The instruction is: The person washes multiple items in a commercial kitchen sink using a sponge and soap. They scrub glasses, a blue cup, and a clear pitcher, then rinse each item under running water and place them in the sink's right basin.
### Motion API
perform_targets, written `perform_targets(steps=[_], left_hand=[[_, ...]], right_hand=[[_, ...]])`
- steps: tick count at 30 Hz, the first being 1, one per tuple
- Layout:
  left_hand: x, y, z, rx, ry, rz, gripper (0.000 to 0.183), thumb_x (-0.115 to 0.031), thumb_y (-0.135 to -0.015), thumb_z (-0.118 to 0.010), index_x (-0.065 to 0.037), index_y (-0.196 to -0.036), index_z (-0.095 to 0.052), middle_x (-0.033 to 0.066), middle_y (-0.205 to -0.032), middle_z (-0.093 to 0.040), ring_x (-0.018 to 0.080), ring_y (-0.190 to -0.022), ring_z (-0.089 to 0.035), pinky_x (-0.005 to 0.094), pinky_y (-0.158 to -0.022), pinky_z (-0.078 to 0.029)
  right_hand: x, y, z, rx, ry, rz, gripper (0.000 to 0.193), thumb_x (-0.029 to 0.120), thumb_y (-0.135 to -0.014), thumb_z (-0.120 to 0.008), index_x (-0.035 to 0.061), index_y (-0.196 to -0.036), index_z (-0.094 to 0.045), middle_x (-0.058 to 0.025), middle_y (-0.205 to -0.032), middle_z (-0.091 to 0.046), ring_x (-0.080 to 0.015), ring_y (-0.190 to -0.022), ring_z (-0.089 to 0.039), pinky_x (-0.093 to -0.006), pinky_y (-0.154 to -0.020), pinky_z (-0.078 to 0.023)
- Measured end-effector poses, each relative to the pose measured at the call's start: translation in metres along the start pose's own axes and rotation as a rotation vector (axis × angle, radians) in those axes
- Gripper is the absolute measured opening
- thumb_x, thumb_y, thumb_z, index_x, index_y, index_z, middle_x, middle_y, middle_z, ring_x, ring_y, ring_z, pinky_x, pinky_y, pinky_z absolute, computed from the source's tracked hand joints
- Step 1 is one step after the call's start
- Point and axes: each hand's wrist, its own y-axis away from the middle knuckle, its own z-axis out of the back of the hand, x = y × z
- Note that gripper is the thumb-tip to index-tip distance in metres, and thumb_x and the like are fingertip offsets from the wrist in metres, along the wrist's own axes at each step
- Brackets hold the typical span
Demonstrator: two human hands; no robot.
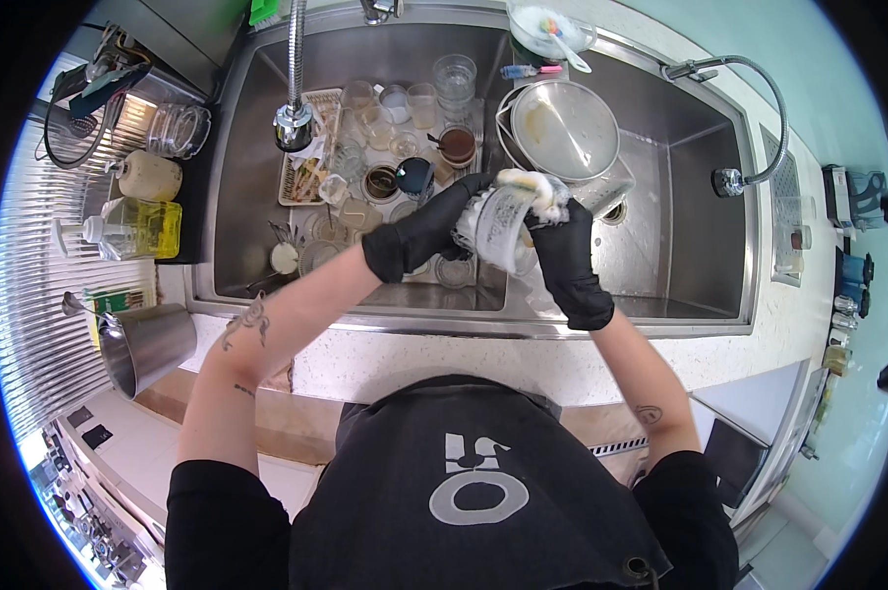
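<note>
Over the divider between two sink basins, my left hand (427, 231), in a black glove, is closed around a clear soapy cup (501, 234). Its open end cannot be made out clearly under the foam. My right hand (568, 258), also gloved in black, presses a foamy pale sponge (528, 183) against the cup. White suds cover the sponge and parts of the cup. Just beyond my hands, a large round metal pan (566, 130) leans in the right basin. Used glasses and cups (375, 128) crowd the left basin, with a brown-stained cup (457, 147) among them.
A hanging spray faucet (294, 126) reaches over the left basin, and a curved faucet (759, 177) over the right. A soapy bowl with a brush (552, 31) stands at the back. Soap bottles (139, 228) and a metal pitcher (149, 349) are at the left.
</note>
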Motion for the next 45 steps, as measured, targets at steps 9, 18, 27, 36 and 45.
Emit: perform_targets(steps=[9,18,27,36,45], left_hand=[[0.031,0.007,0.004,-0.430,-0.874,-1.233,0.034,-0.023,-0.082,-0.050,-0.001,-0.108,-0.047,0.0121,-0.094,-0.056,0.0240,-0.084,-0.056,0.0354,-0.074,-0.044],[0.026,-0.011,-0.001,-0.099,-0.002,-0.373,0.034,-0.032,-0.086,-0.046,-0.007,-0.108,-0.049,0.0057,-0.099,-0.053,0.0122,-0.091,-0.051,0.0269,-0.079,-0.041],[0.057,-0.018,0.004,-0.059,-0.496,-0.760,0.045,-0.006,-0.081,-0.053,-0.002,-0.123,-0.037,0.0095,-0.111,-0.051,0.0166,-0.102,-0.049,0.0280,-0.084,-0.041],[-0.006,-0.095,0.102,-0.663,-0.588,-0.612,0.048,-0.017,-0.078,-0.060,-0.005,-0.121,-0.043,0.0112,-0.107,-0.052,0.0180,-0.094,-0.051,0.0295,-0.079,-0.043],[-0.047,-0.217,0.175,-0.947,-1.167,-0.988,0.086,-0.031,-0.053,-0.075,-0.004,-0.123,-0.033,0.0221,-0.118,-0.040,0.0402,-0.113,-0.034,0.0446,-0.093,-0.033]], right_hand=[[-0.037,0.018,-0.023,0.012,-0.703,-0.531,0.028,0.019,-0.088,-0.040,0.0030,-0.108,-0.052,-0.0073,-0.097,-0.059,-0.0184,-0.085,-0.060,-0.0311,-0.073,-0.051],[-0.036,0.010,-0.001,-0.082,-0.037,-0.046,0.021,0.010,-0.081,-0.052,0.0003,-0.100,-0.055,-0.0081,-0.092,-0.061,-0.0170,-0.075,-0.061,-0.0267,-0.066,-0.049],[-0.054,0.052,0.033,-0.263,-0.355,-0.510,0.019,0.008,-0.081,-0.052,-0.0001,-0.097,-0.057,-0.0052,-0.085,-0.060,-0.0128,-0.073,-0.058,-0.0252,-0.064,-0.048],[-0.090,0.064,0.157,-0.514,0.442,-0.477,0.017,0.012,-0.073,-0.064,-0.0004,-0.084,-0.061,-0.0116,-0.078,-0.063,-0.0191,-0.066,-0.060,-0.0289,-0.060,-0.046],[-0.131,0.028,0.140,0.031,0.779,-0.535,0.016,0.016,-0.076,-0.052,0.0074,-0.085,-0.063,-0.0166,-0.074,-0.061,-0.0307,-0.072,-0.060,-0.0356,-0.063,-0.047]])
